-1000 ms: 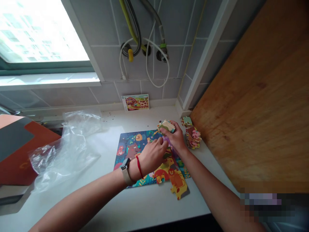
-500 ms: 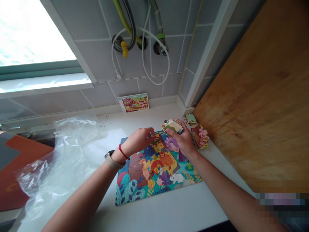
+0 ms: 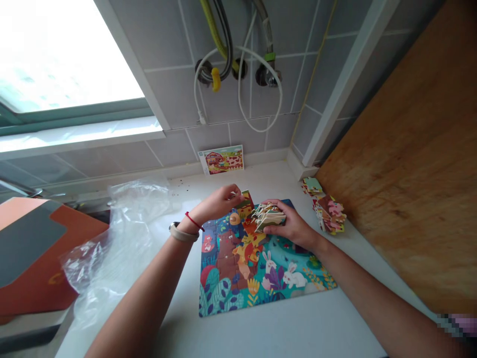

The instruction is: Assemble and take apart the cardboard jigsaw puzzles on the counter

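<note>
A bright window (image 3: 55, 54) with a teal-green frame and a white sill fills the upper left, letting in strong daylight beside a wall of large grey ceramic tiles (image 3: 167, 94) with pale grout. Flexible yellow and grey braided hoses (image 3: 216, 30) and a looped white cable (image 3: 241, 94) hang from metal wall fittings above a white counter (image 3: 261, 333), while a broad orange-brown wooden panel (image 3: 410, 174) rises along the right side.

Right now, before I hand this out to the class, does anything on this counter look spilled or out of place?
Yes: dark specks are scattered on the white counter near the wall, above the crumpled plastic bag and up and left of the jigsaw puzzle. They stand out against the pale surface like spilled crumbs, though they are too small to identify.
</note>
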The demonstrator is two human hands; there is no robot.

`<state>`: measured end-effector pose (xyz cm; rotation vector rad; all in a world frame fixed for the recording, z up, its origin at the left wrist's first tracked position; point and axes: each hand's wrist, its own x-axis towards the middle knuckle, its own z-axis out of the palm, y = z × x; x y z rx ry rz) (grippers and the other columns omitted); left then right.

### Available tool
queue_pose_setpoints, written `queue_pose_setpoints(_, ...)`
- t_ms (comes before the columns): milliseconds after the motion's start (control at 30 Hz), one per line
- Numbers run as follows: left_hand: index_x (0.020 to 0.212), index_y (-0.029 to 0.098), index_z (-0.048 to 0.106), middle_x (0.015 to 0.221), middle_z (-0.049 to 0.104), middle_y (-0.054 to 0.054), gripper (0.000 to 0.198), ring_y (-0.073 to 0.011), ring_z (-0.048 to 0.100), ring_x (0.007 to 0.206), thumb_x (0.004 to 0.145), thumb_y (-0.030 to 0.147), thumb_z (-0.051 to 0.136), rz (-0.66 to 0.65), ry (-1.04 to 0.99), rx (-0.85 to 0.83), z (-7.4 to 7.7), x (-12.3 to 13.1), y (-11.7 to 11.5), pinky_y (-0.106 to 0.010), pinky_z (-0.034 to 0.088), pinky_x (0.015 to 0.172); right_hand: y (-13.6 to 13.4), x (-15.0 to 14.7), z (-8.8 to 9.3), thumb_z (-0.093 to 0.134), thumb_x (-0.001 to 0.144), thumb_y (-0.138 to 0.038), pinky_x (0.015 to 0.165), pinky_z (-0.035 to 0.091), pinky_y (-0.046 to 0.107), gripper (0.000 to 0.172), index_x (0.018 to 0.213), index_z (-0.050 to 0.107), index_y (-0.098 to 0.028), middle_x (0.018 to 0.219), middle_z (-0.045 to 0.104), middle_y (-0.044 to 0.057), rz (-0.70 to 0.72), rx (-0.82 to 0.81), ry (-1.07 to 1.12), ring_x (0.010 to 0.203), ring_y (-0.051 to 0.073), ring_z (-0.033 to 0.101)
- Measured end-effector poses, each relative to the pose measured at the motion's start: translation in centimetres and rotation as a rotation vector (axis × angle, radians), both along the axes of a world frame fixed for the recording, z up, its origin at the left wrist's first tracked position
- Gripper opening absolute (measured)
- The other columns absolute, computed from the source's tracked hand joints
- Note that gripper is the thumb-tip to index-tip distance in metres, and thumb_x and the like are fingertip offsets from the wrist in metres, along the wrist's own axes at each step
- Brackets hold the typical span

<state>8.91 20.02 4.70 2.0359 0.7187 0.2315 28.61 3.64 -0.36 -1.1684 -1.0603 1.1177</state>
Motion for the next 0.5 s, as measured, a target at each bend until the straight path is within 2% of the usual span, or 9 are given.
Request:
queue_pose_setpoints(100,0.095,0.019,0.051,0.084,0.066,-0.003,0.025,-0.0121,0.061,0.069,0.097,0.044,0.055,-0.023,-0.055,-0.234,-0.2,0.3,-0.8,-0.024,0.051,0.062,0.1,-0.3,-0.7,0.092,0.063,-0.027,0.087,0.059,0.037,0.064,0.121,0.064,-0.023,0.111,0.074,0.005,0.035,0.008,-0.06,0.096,0.024,0.073)
queue_pose_setpoints(233,0.092,0.019,0.05,0.079,0.064,-0.002,0.028,-0.0116,0.061,0.068,0.095,0.045,0.06,-0.007,-0.112,-0.184,-0.3,0.4,-1.3,-0.022,0.052,0.06,0.0,-0.4,-1.2,0.094,0.062,-0.032,0.1,0.054,0.038,0.069,0.124,0.063,-0.023,0.139,0.061,0.01,0.029,0.029,-0.163,0.118,0.028,0.066)
queue_pose_setpoints(367,0.092,0.019,0.05,0.077,0.065,-0.001,0.031,-0.0115,0.062,0.068,0.093,0.047,0.063,-0.014,-0.16,-0.202,-0.3,0.2,-1.8,-0.022,0.054,0.06,-0.1,-0.6,-1.5,0.092,0.066,-0.038,0.098,0.055,0.039,0.075,0.131,0.057,-0.025,0.127,0.068,0.008,0.107,-0.013,-0.145,0.111,0.027,0.069)
queue_pose_setpoints(500,0.094,0.019,0.048,0.085,0.07,-0.004,0.037,-0.0136,0.067,0.073,0.091,0.052,0.066,0.021,-0.234,-0.345,-0.3,0.4,-2.4,-0.026,0.058,0.067,-0.2,-0.8,-1.7,0.095,0.063,-0.035,0.096,0.056,0.039,0.098,0.145,0.043,-0.029,0.126,0.067,0.007,0.079,0.019,-0.103,0.109,0.025,0.07)
